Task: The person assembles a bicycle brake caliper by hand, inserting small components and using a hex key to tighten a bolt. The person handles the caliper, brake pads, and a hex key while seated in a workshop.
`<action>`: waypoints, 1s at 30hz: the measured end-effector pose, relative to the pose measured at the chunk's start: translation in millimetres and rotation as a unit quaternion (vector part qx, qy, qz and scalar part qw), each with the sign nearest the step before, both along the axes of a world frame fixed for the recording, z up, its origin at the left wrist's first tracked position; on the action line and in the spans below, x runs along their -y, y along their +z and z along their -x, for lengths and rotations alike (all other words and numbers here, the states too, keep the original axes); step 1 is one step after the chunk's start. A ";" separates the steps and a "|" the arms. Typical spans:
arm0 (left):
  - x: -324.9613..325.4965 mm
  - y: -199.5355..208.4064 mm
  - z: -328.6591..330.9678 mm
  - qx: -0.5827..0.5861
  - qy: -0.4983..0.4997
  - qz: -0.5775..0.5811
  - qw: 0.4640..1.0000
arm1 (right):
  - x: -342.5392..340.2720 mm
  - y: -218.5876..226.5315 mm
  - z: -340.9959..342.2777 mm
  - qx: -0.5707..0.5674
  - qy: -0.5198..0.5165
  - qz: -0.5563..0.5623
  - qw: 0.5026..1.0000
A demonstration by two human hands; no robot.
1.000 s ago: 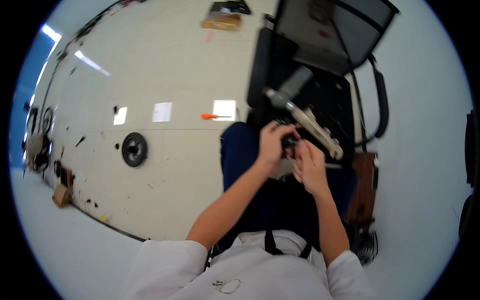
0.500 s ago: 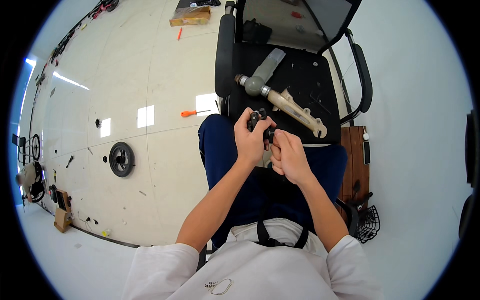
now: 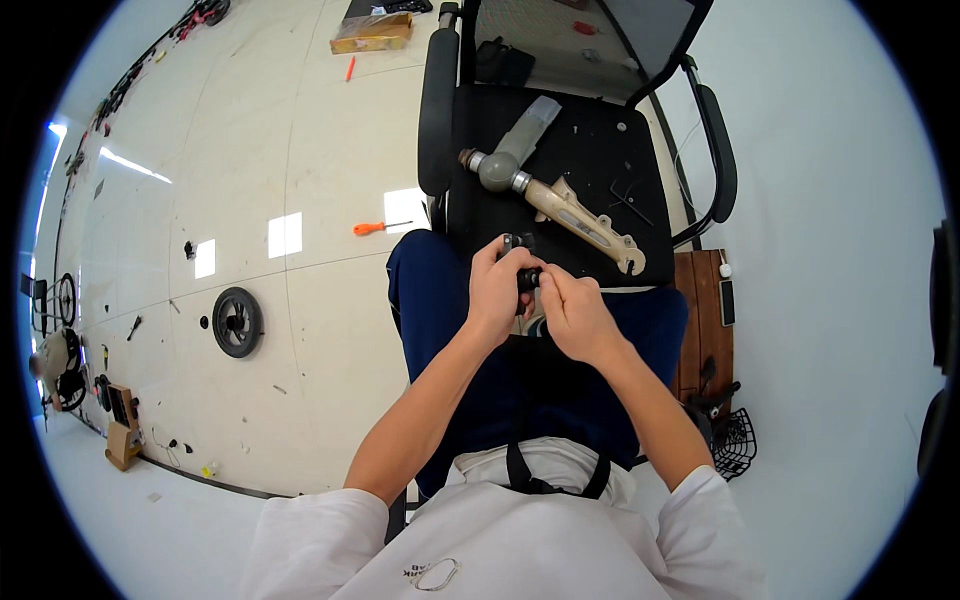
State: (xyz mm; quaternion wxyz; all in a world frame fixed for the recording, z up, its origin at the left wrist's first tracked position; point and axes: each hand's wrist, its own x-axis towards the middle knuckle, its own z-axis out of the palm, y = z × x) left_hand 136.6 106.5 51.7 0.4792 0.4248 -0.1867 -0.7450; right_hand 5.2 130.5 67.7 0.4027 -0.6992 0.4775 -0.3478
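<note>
My left hand (image 3: 494, 292) is closed around a small black mechanical part (image 3: 527, 280) above my lap; its exact kind is unclear. My right hand (image 3: 580, 318) meets it from the right, thumb and fingers pinched at the part's right end. Whatever is between those fingers is hidden. Ahead of both hands, on the black chair seat (image 3: 490, 115), lies a beige metal arm (image 3: 578, 218) with a slotted end, joined to a round grey hub (image 3: 495, 172) and a flat grey piece (image 3: 530, 128). Dark L-shaped hex keys (image 3: 632, 203) rest right of the arm.
The chair's armrests (image 3: 437, 120) flank the seat. On the tiled floor to the left are an orange-handled screwdriver (image 3: 370, 228), a small black wheel (image 3: 238, 322) and a cardboard box (image 3: 372, 35). At right, a phone (image 3: 727, 302) lies on a wooden board (image 3: 700, 330), near a black wire basket (image 3: 736, 445).
The black part has turned and dropped slightly in my left hand. My right hand's fingers have shifted against its end. The whole view has slid a little to the left.
</note>
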 end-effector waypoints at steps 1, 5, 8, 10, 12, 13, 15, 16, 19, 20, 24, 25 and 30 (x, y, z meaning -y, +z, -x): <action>0.2 0.4 -1.0 -0.017 -0.021 -0.025 0.999 | 4.3 -1.4 9.2 -0.069 0.026 0.042 0.996; 4.3 3.7 -5.2 -0.051 -0.103 -0.082 0.990 | 11.2 11.3 27.5 -0.216 0.100 0.119 0.964; 5.3 5.7 -5.3 -0.064 -0.136 -0.095 0.984 | 20.0 17.5 37.0 -0.247 0.128 0.205 0.938; 4.7 8.3 -5.6 -0.076 -0.148 -0.070 0.984 | 20.3 26.9 39.5 -0.267 0.130 0.212 0.931; 4.7 9.3 -5.9 -0.084 -0.152 -0.058 0.983 | 22.8 33.3 41.1 -0.235 0.105 0.217 0.942; 4.9 9.0 -6.4 -0.086 -0.150 -0.058 0.983 | 24.1 35.5 41.5 -0.218 0.093 0.220 0.946; 4.2 7.3 -6.5 -0.104 -0.148 -0.070 0.981 | 21.6 39.4 38.2 -0.184 0.033 0.227 0.956; 3.4 5.0 -5.9 -0.118 -0.147 -0.082 0.979 | 19.8 41.0 36.1 -0.167 0.003 0.231 0.959; 4.6 -0.3 -4.6 -0.157 -0.133 -0.122 0.971 | 14.3 33.4 33.7 -0.148 -0.062 0.228 0.960; 4.5 -1.9 -3.6 -0.169 -0.127 -0.136 0.968 | 10.6 33.6 30.8 -0.146 -0.077 0.194 0.967; 3.2 -5.7 -4.3 -0.158 -0.091 -0.070 0.981 | 0.9 31.7 24.7 -0.194 -0.113 0.172 0.959; 3.4 -3.8 -4.9 -0.151 -0.083 -0.046 0.984 | -0.4 30.8 24.9 -0.221 -0.116 0.193 0.949; 4.6 -1.8 -6.4 -0.127 -0.041 0.035 0.990 | -1.2 25.7 13.8 0.018 -0.142 0.060 0.988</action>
